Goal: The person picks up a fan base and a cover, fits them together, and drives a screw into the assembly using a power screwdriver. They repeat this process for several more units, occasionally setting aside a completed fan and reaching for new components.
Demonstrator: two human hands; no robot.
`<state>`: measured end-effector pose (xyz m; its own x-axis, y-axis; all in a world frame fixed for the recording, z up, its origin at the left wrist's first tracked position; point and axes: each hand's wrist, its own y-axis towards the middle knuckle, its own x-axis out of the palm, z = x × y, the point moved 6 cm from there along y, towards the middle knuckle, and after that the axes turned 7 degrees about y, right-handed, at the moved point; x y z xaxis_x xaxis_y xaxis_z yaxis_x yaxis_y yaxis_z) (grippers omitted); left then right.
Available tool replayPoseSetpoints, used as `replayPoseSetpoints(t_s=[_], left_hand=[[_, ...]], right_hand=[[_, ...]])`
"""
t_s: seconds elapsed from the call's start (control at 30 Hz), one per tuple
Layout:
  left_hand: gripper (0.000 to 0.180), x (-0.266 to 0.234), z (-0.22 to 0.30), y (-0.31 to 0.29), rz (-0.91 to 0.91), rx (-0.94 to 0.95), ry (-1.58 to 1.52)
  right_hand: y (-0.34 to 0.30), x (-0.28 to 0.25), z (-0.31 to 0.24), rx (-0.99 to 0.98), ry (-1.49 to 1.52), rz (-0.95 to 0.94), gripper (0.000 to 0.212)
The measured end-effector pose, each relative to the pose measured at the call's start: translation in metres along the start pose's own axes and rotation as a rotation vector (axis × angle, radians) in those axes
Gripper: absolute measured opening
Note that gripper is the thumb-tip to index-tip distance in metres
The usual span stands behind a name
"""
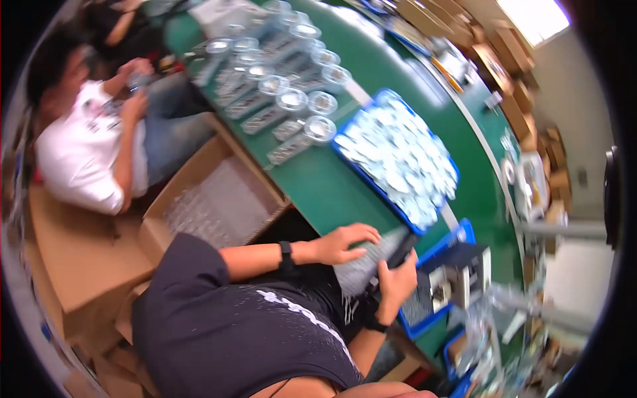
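Observation:
My right hand (397, 282) is wrapped round a dark, bar-shaped thing (401, 251) at the table's near edge. Beside that bar, a grey, ribbed or stranded piece (361, 270) hangs down with loose pale strands at its bottom; blur hides its kind and whether it joins the bar. Over the upper part of the grey piece lies my left hand (342, 244), its fingers apart. Just beyond both hands, a blue tray (371, 184) is heaped with pale, flat pieces (398, 152).
Rows of clear tubes with round ends (292, 99) cover the far left of the green table (312, 199). A blue bin (424, 325) with a dark boxy device (458, 265) is at right. At left are an open carton (219, 192) and a seated co-worker (86, 146).

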<state>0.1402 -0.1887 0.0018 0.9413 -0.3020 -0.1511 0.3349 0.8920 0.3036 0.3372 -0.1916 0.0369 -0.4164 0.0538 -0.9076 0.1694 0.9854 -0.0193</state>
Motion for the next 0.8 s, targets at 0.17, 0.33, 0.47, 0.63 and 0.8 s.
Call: replayPoseSetpoints(t_s=[0.17, 0.33, 0.47, 0.63, 0.8], left_hand=[[0.03, -0.015, -0.001, 0.001, 0.025, -0.106, -0.003], [0.034, -0.008, 0.001, 0.01, -0.059, -0.09, -0.015], [0.039, 0.007, 0.013, 0.014, -0.227, 0.099, 0.122], [0.042, 0.024, 0.021, 0.016, -0.392, 0.167, 0.285], [0.039, 0.032, 0.018, 0.01, -0.415, 0.136, 0.503]], right_hand=[[-0.007, 0.005, 0.027, 0.296, 0.819, -0.195, 0.06], [-0.035, -0.019, 0.026, 0.497, 1.096, -0.268, 0.047], [-0.038, -0.026, 0.028, 0.609, 1.524, -0.124, 0.038], [0.019, -0.018, 0.023, 0.405, 1.478, 0.025, 0.045], [0.065, 0.022, 0.015, 0.362, 1.382, -0.076, 0.032]])
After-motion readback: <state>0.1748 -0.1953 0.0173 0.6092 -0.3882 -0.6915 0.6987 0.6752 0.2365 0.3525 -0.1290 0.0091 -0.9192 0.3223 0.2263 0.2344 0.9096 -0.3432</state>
